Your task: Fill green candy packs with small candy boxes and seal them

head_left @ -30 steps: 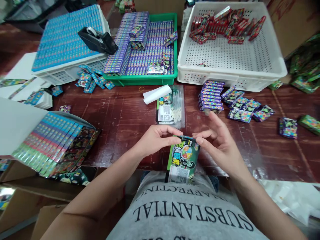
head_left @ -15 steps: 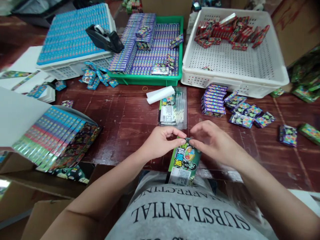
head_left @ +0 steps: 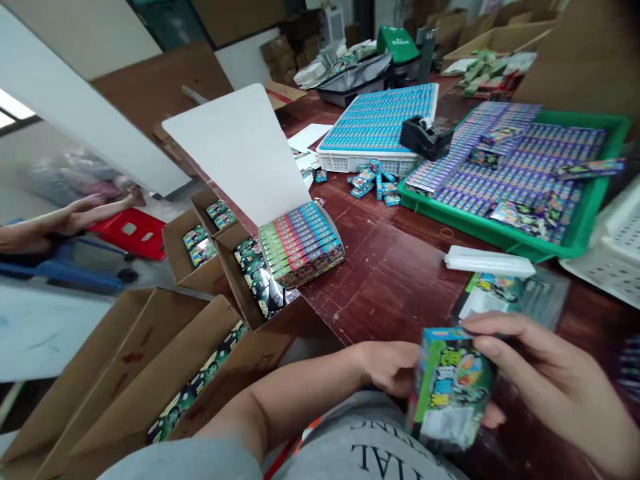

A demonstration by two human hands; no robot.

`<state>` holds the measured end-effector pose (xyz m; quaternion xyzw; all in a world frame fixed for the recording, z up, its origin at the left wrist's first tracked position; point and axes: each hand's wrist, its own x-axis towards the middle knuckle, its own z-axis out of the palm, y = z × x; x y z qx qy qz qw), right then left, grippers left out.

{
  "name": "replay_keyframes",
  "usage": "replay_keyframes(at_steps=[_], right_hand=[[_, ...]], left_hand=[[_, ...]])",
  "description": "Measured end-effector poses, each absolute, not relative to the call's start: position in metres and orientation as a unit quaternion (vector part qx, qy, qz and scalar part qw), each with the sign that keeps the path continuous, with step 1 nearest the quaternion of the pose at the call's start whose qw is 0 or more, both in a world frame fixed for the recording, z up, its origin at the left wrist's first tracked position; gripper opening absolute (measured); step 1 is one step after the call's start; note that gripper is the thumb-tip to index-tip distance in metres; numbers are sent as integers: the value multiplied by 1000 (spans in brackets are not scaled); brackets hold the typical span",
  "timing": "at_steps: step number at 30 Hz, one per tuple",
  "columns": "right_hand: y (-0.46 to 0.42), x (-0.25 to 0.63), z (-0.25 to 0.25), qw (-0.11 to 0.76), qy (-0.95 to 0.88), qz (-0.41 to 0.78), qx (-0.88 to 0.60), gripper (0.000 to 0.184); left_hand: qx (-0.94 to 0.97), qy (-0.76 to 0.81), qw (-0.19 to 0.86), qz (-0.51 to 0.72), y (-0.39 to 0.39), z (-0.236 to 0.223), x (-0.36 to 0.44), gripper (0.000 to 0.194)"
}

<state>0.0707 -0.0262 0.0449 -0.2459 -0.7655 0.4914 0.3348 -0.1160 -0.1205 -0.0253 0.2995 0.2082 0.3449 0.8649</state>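
Observation:
A green candy pack [head_left: 453,393] with a printed front and a blue box edge at its top stands tilted in front of my shirt. Behind its left side is my left hand [head_left: 393,367], wrapped round the back; fingertips show past the pack's lower right side. My right hand [head_left: 540,373] has its thumb and index finger closed at the pack's upper right edge. Just beyond lies a flat clear plastic sleeve with a green card [head_left: 500,290], and on it a white roll [head_left: 489,261].
Left on the table is a display box of coloured candy boxes [head_left: 303,240], its white lid raised. Beyond stand a green tray [head_left: 420,207], a tape dispenser [head_left: 425,137] and a white crate [head_left: 345,162]. Cartons [head_left: 200,373] stand lower left. Another person's legs [head_left: 65,217] show far left.
My view has swung left, bringing the cartons and the other person's legs into sight. The pack is raised and more upright; my left hand has moved from its top edge to behind it.

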Motion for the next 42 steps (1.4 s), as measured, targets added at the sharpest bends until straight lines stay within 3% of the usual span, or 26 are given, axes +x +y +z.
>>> replay_keyframes(at_steps=[2, 4, 8, 11, 15, 20, 23, 26, 31, 36, 42], right_hand=[[-16, 38, 47, 318, -782, 498, -197, 22], [-6, 14, 41, 333, -772, 509, -186, 35], [6, -16, 23, 350, -750, 519, -213, 41], [5, -39, 15, 330, -809, 452, -178, 37], [-3, -86, 2, 327, -874, 340, -117, 40], [0, -160, -18, 319, -916, 225, -95, 57], [12, -191, -22, 284, -938, 190, -53, 49], [28, -199, -20, 271, -944, 187, -18, 38], [47, -185, -27, 261, -944, 197, 33, 40], [42, -181, -40, 270, -934, 233, 4, 36], [37, -188, -35, 251, -939, 233, 24, 37]], left_hand=[[361, 323, 775, 407, -131, -10, -146, 75], [421, 540, 560, 466, -142, 9, -188, 68], [473, 840, 71, 255, -161, 36, -271, 48], [445, 885, -93, 96, -165, 34, -302, 39], [446, 884, -136, 33, -154, 19, -298, 37], [429, 888, -158, 53, -142, 12, -283, 33], [462, 870, -134, 107, -151, 19, -292, 33], [513, 837, -94, 167, -178, 34, -313, 44], [519, 831, -4, 198, -222, 48, -339, 75], [558, 812, 31, 172, -230, 16, -342, 49], [563, 810, -35, 158, -236, -15, -344, 53]])
